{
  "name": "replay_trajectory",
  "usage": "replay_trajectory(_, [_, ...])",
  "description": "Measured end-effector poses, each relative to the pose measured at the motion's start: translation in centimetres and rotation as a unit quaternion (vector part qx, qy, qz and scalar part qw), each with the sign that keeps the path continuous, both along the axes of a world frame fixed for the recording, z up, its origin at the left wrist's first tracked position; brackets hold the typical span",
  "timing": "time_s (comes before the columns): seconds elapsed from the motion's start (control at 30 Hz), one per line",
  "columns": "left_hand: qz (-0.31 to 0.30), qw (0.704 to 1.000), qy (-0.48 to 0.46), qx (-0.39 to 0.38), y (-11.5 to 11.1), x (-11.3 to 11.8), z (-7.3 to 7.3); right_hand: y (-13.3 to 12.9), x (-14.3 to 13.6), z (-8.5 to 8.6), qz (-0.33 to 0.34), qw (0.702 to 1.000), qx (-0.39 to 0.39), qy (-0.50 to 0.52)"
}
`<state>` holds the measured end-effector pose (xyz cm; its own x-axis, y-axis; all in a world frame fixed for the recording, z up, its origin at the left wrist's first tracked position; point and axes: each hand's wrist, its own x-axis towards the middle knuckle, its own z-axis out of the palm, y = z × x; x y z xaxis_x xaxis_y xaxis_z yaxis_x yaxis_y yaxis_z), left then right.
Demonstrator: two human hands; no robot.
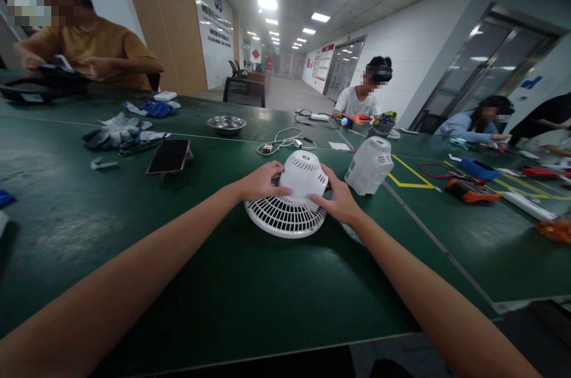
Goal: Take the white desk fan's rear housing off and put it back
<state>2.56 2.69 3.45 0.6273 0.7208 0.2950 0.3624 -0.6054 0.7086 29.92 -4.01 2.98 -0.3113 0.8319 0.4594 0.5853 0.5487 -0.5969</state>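
Note:
A white fan head lies grille-down on the green table in front of me. Its round slotted motor cover sits on top of the fan grille. My left hand grips the cover from the left side, thumb along its front lower edge. From the right, my right hand holds the same cover, thumb at the front and fingers behind. The far fingertips of both hands are hidden by the cover. Just right of my right hand stands a white vented housing, apart from it.
Behind the fan lie a coiled white cable and a steel bowl. A phone and gloves are to the left. An orange-black meter lies right. Other people sit around the green table.

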Motion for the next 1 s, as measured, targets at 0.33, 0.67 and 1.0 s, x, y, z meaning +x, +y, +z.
replay_trajectory(0.33, [-0.006, 0.999, 0.035, 0.036, -0.3, 0.2, 0.7, -0.3, -0.1, 0.1, 0.016, 0.999, -0.03, 0.007])
replay_trajectory(0.67, [-0.003, 0.998, 0.039, 0.041, -0.3, 0.2, 0.7, -0.3, -0.1, 0.2, 0.025, 1.0, -0.012, 0.001])
replay_trajectory(1.0, [0.039, 0.995, 0.06, 0.068, -0.3, 1.0, 0.2, -0.4, -0.8, -0.3, -0.015, 0.999, -0.023, 0.019])
